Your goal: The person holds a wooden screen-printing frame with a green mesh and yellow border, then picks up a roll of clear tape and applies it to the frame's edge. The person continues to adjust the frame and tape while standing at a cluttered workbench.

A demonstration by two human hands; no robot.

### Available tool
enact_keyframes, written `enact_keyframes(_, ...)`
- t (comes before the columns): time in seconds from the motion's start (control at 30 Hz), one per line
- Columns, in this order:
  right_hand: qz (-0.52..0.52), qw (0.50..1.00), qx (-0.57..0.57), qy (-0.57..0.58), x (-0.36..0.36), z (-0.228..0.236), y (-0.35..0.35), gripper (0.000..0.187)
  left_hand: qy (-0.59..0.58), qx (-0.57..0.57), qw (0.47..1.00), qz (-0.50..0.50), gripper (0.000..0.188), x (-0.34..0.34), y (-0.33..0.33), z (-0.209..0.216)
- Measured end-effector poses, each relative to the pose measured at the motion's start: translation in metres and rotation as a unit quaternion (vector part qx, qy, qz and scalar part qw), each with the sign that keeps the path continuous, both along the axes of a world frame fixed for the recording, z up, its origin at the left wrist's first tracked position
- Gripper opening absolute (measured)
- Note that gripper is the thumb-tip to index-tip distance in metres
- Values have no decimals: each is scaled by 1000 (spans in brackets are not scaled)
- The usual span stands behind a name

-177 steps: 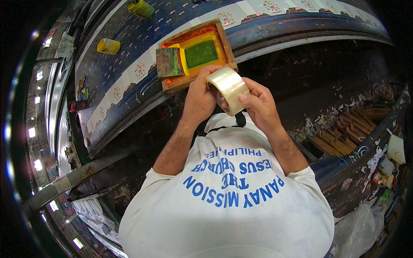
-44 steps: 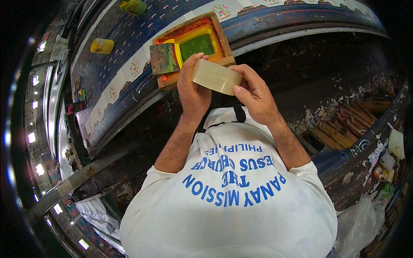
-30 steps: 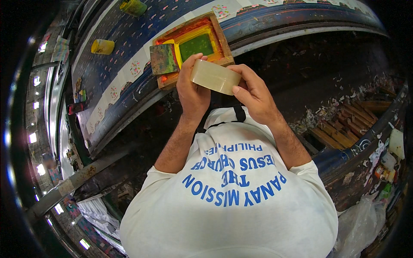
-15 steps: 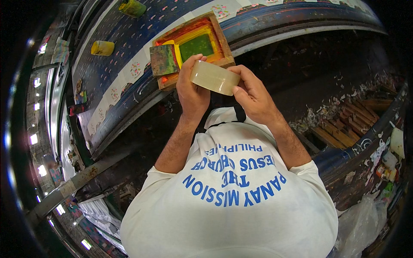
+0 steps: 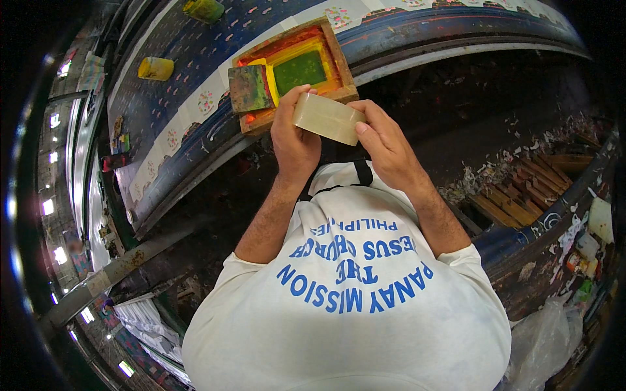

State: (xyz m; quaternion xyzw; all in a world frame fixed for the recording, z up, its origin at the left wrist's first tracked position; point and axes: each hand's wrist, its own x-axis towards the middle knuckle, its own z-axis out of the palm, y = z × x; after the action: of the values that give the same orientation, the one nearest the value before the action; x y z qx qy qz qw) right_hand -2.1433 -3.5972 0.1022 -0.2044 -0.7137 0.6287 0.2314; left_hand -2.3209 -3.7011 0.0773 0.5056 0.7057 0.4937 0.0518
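Tape (image 5: 329, 119) in a wide, pale, translucent roll is held up between both hands in the head view, tilted so that its outer band faces the camera; the core is turned away and cannot be seen. The left hand (image 5: 295, 133) clasps the roll's left end, and most of its fingers are lost behind the band, with just some tips showing above the upper edge. The right hand (image 5: 390, 142) pinches the right end, thumb on the near side and index finger over the top, the other fingers mostly tucked out of sight. Behind the roll, a wooden frame (image 5: 340, 57) lies on the blue patterned table (image 5: 195, 62), its near side partly covered by the left hand and the tape. A paint-stained block (image 5: 250, 89) hides the frame's left part, beside the green panel (image 5: 298, 73). Farther off stands a yellow container (image 5: 156, 69); a second, greenish-yellow container (image 5: 203, 10) meets the upper edge. The white shirt (image 5: 345, 339) fills the lower middle. To the right, wooden slats (image 5: 502, 207) run into deep shadow, while a clear plastic bag (image 5: 544, 339) and the clutter above it fade toward the dark rim, hard to make out.
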Motion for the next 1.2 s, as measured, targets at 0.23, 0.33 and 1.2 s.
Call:
enact_keyframes(0.23,-1,999,36,-22,2,3,-4,36,-10,-5,1000,2,53,3,-1,-1)
enact_keyframes(0.33,-9,997,72,-8,2,-1,-7,36,-18,-8,1000,4,52,3,-3,-2)
enact_keyframes(1.2,-14,996,82,-26,5,-5,-10,33,-9,3,1000,1,55,7,-8,-9)
